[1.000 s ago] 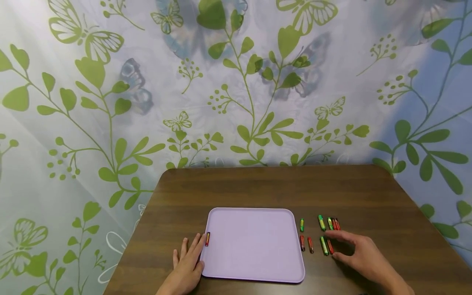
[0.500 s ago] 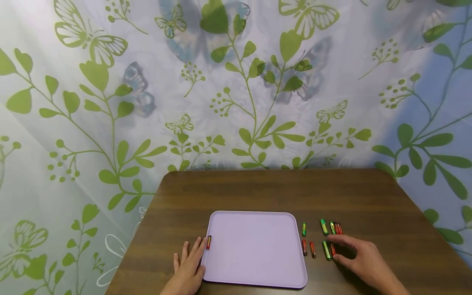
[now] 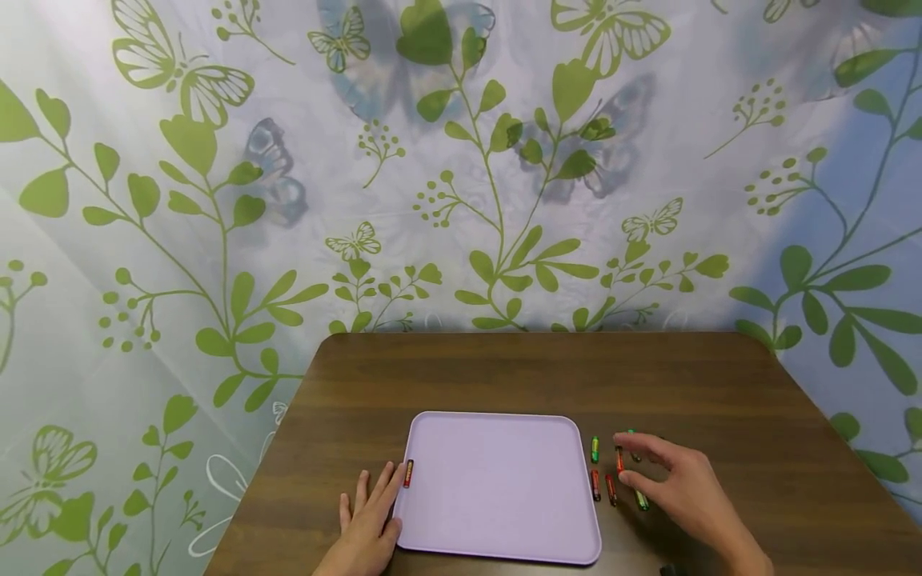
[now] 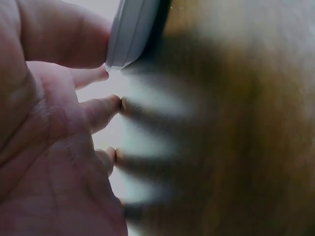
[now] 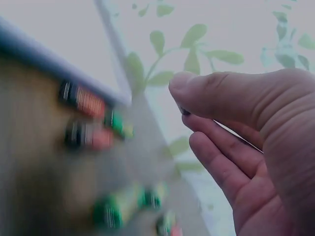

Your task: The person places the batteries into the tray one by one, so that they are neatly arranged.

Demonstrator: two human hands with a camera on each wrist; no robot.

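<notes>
Red battery (image 3: 620,461) | pinched, right hand (image 3: 677,480) | mostly hidden, right wrist view

Brown table (image 3: 533,372); behind it, pale cloth (image 3: 403,208), green leaf-and-butterfly print.

Lilac tray (image 3: 497,488), brown streaked table (image 3: 533,372), red and green batteries (image 3: 595,450), pale backdrop (image 3: 403,172) (leafy green print).

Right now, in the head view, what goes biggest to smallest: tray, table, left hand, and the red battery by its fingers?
Table
Tray
Left hand
Red battery, easily the smallest
</notes>
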